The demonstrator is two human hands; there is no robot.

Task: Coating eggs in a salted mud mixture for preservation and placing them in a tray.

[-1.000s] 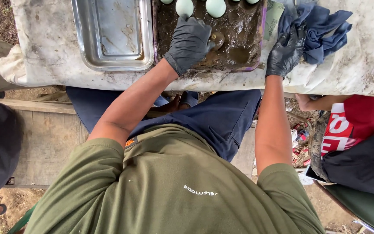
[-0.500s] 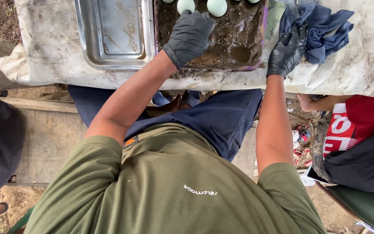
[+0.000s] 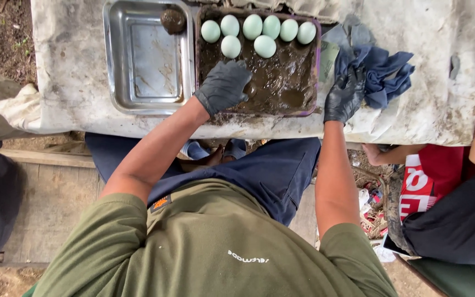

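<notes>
So the mud tray (image 3: pixel 310 66) is a dark rectangular thing full of wet brown mud, with eight pale green eggs (image 3: pixel 231 47) sitting at its far end. Crumpled blue cloth (image 3: pixel 383 74) lies right beside it.

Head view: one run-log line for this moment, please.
left hand: in mud tray | right hand: on blue cloth | pale eggs: tray's far end

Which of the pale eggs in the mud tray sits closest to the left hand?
The left egg of the front pair, directly above the left hand; the others lie farther back or right.
</notes>
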